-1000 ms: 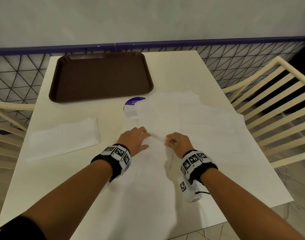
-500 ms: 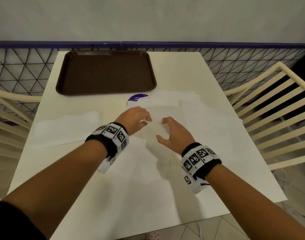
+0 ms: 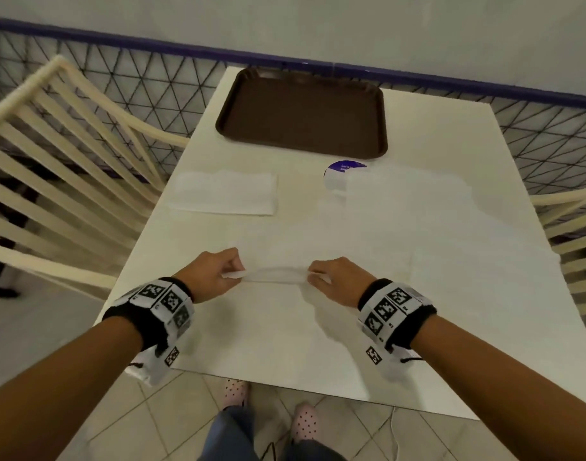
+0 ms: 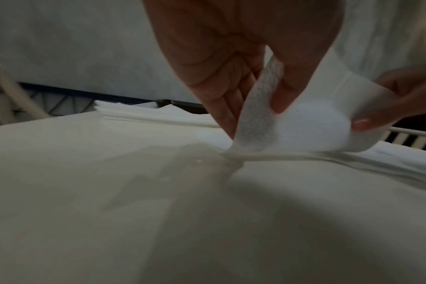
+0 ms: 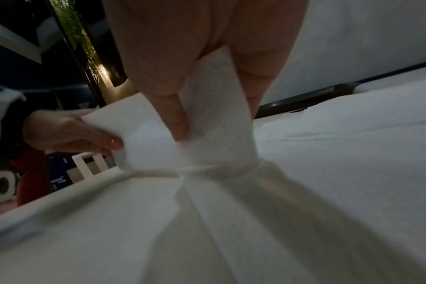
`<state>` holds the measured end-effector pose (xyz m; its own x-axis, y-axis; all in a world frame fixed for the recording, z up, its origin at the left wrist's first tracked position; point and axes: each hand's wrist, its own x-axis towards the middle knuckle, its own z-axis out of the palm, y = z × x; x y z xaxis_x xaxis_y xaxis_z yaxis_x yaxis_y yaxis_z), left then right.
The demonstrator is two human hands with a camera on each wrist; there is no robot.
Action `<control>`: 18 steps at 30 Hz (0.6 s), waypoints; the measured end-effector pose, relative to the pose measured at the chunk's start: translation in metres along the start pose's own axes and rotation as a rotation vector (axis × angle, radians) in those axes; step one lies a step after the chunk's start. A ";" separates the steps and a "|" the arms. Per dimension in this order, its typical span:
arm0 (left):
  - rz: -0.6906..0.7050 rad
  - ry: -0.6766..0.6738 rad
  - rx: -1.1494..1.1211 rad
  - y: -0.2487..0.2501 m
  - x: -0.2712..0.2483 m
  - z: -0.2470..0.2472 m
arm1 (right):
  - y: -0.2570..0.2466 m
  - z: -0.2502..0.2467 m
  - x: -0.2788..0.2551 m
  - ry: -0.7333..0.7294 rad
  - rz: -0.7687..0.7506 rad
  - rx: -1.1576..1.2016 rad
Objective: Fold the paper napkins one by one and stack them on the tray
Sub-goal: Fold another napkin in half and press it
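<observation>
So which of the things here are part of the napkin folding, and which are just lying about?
In the job:
- napkin, pinched by left hand and right hand
- folded napkin
- loose napkins
- tray, nothing on it yet

Just about:
- purple sticker
- chairs
- table

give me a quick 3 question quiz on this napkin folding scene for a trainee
1. True or false: the tray already holds folded napkins.
2. Which hands pinch the napkin being folded? A) left only B) right only C) both
3. Fill in: the folded napkin set aside lies on the ____, on the person's left.

Key
1. False: no napkins are on it.
2. C: the left hand and the right hand each pinch one end.
3. Table.
</observation>
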<state>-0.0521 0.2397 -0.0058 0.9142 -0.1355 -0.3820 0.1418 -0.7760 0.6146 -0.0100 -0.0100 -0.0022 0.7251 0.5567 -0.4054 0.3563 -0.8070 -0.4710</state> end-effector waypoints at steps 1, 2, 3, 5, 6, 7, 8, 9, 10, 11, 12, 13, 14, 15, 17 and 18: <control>-0.029 0.001 0.002 -0.004 -0.006 -0.002 | -0.002 -0.001 0.001 -0.027 0.007 0.005; -0.060 -0.004 0.016 -0.008 -0.009 -0.003 | -0.003 -0.002 0.003 -0.063 0.019 0.000; -0.092 -0.014 0.032 -0.011 -0.011 -0.005 | -0.005 -0.004 0.005 -0.092 0.038 -0.006; -0.161 -0.020 0.047 -0.016 -0.010 -0.008 | -0.006 -0.008 0.010 -0.100 0.075 0.021; -0.191 -0.012 0.035 -0.019 -0.008 -0.009 | -0.005 -0.010 0.013 -0.091 0.095 0.059; -0.215 0.001 -0.009 -0.022 -0.004 -0.009 | -0.004 -0.013 0.018 -0.084 0.121 0.103; -0.236 0.014 -0.100 -0.024 0.000 -0.010 | -0.002 -0.014 0.023 -0.082 0.158 0.147; -0.251 0.026 -0.206 -0.026 0.004 -0.010 | -0.001 -0.016 0.027 -0.084 0.203 0.191; -0.269 0.025 -0.294 -0.026 0.007 -0.011 | 0.001 -0.016 0.032 -0.083 0.249 0.242; -0.289 0.006 -0.351 -0.027 0.010 -0.012 | 0.003 -0.017 0.037 -0.074 0.289 0.302; -0.309 -0.016 -0.379 -0.027 0.014 -0.013 | 0.004 -0.017 0.041 -0.060 0.318 0.359; -0.329 -0.035 -0.395 -0.028 0.017 -0.014 | 0.004 -0.018 0.045 -0.049 0.337 0.399; -0.349 -0.046 -0.405 -0.027 0.021 -0.016 | 0.004 -0.018 0.048 -0.042 0.351 0.421; -0.369 -0.044 -0.409 -0.026 0.024 -0.017 | 0.004 -0.018 0.051 -0.039 0.363 0.427; -0.407 -0.039 -0.387 -0.024 0.030 -0.020 | 0.005 -0.018 0.056 -0.032 0.389 0.412; -0.425 -0.034 -0.373 -0.024 0.032 -0.021 | 0.005 -0.018 0.058 -0.024 0.397 0.399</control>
<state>-0.0181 0.2669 -0.0187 0.7355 0.1168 -0.6674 0.6250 -0.4970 0.6019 0.0448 0.0146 -0.0145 0.7431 0.2339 -0.6270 -0.1950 -0.8206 -0.5372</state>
